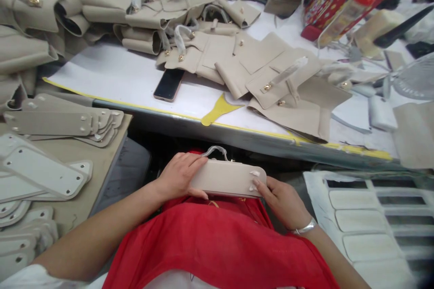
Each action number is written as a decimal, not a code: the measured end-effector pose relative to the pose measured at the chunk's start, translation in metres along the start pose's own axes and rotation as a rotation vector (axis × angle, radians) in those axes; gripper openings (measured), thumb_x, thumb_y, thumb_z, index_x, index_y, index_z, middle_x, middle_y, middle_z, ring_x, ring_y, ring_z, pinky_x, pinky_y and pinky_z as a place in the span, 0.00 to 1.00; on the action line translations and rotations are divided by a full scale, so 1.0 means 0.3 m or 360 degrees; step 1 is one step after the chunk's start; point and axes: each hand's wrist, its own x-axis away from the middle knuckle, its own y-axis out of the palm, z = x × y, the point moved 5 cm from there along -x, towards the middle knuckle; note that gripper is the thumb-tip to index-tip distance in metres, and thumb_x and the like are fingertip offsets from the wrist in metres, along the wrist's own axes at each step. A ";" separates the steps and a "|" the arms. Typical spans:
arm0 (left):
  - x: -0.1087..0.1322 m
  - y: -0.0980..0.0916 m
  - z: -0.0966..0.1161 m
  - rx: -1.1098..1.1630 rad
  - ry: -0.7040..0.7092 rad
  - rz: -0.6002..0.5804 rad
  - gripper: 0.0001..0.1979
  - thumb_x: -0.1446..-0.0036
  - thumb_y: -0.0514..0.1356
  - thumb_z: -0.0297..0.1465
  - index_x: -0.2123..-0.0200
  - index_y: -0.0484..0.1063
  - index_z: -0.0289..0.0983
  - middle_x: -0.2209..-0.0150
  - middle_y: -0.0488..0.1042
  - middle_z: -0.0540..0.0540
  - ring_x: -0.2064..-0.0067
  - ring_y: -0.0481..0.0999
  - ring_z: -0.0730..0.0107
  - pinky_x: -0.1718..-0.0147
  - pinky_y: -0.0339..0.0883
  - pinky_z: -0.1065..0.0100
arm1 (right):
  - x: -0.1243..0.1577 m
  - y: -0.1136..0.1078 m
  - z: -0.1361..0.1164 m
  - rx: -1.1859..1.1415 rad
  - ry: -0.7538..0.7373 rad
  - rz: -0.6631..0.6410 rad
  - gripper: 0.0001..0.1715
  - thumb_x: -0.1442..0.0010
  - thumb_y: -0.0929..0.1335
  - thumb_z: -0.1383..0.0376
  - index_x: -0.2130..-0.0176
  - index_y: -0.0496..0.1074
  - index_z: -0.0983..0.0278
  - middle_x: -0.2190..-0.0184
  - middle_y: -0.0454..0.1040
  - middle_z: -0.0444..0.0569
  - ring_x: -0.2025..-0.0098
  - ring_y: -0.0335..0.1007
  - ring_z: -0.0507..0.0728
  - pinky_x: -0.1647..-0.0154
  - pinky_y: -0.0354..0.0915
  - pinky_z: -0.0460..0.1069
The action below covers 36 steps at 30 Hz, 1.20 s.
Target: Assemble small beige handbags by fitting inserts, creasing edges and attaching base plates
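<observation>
Between my two hands, over my red apron, lies a beige bag panel with rounded corners and a plastic-wrapped handle rising behind it. My left hand wraps the panel's left end, thumb along the near edge. At the right end my right hand grips the panel, its thumb on the small whitish tabs there. What my fingers do underneath is hidden.
Beige bag pieces are heaped across the white worktable. A black phone and a yellow spatula-shaped tool lie near its edge. Stacked panels sit at left; a white slatted rack holds pale pieces at right.
</observation>
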 end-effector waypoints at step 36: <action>-0.159 0.059 0.175 0.0001 0.0103 -0.0164 0.40 0.59 0.60 0.52 0.47 0.59 0.33 0.49 0.66 0.35 0.51 0.65 0.52 0.54 0.57 0.57 | 0.005 0.003 0.043 -0.0029 -0.0101 0.0053 0.28 0.39 0.56 0.50 0.78 0.67 0.64 0.81 0.69 0.47 0.79 0.62 0.51 0.78 0.49 0.45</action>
